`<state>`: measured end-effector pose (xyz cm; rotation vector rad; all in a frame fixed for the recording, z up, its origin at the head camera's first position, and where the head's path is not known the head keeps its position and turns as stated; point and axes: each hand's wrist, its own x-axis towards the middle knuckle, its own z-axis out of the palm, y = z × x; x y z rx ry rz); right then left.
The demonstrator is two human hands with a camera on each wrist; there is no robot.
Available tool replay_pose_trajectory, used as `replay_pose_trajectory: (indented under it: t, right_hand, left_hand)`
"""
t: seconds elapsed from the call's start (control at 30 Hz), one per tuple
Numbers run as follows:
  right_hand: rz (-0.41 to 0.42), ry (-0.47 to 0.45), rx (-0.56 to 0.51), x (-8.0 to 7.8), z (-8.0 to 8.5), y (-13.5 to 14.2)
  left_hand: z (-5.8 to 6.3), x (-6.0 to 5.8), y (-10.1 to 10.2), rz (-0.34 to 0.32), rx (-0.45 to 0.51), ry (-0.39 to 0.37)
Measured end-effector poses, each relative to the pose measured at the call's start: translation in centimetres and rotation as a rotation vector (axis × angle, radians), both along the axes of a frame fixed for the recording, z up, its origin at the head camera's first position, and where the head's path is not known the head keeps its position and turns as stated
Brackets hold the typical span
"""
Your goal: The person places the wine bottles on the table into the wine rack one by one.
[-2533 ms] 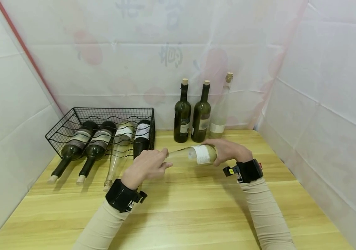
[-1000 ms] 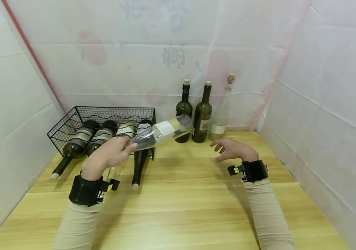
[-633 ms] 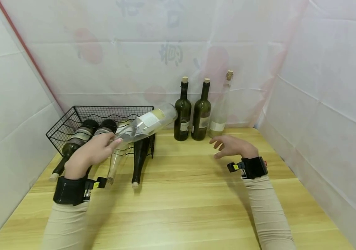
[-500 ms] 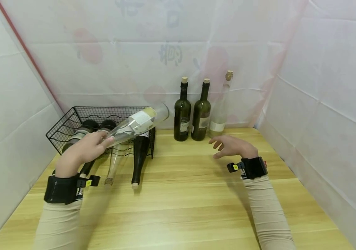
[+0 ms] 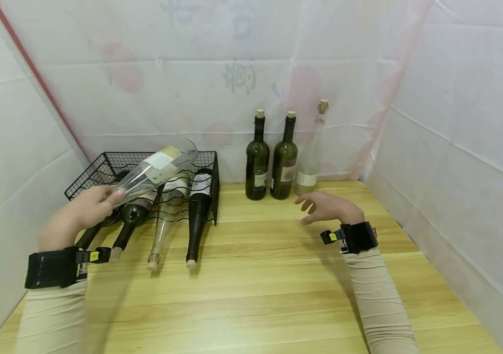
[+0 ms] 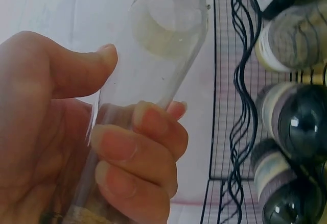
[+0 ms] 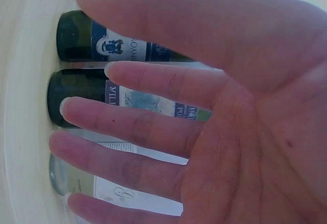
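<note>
My left hand [image 5: 81, 211] grips a clear glass wine bottle [image 5: 159, 164] by its neck, fingers and thumb curled round it in the left wrist view. The bottle slants over the black wire rack [image 5: 217, 191], base pointing up and to the right. Its mouth end is hidden in the hand. Several corked bottles lie in the rack, necks toward me, among them a dark bottle [image 5: 198, 223] at the right end and a clear bottle [image 5: 161, 233] beside it. My right hand [image 5: 328, 206] holds nothing; its fingers are spread and relaxed above the wooden table [image 5: 287, 275].
By the back curtain, three corked bottles stand upright: a green bottle [image 5: 258, 157], another green bottle [image 5: 284, 157] and a clear bottle [image 5: 310, 162]. White cloth walls [image 5: 455, 123] border the table at the back and sides.
My right hand has let go of the clear bottle's base. My left hand has carried the bottle leftward over the rack and its base has tipped up. The right hand has lately stayed in place.
</note>
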<state>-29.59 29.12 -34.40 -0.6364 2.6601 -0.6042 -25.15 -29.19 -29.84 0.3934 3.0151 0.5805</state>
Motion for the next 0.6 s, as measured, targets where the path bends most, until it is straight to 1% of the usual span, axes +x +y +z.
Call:
replay_pose_trajectory:
  t: [0.13,0.23,0.43,0.6]
  right_hand:
    - [0.003,-0.001,0.002,0.0,0.2,0.1]
    - [0.007,-0.002,-0.002,0.0,0.2,0.1]
    - [0.023,-0.001,-0.008,-0.3,0.0,0.2]
    - [0.029,0.003,-0.013,-0.1,-0.1,0.1]
  left_hand:
    - [0.3,0.1,-1.3,0.018,-0.001,0.002]
    - [0.4,0.1,-2.2,0.029,0.005,-0.016]
    - [0.3,0.3,-3.8,0.06,0.03,-0.073]
    - [0.3,0.6,-4.9,0.089,0.062,-0.119]
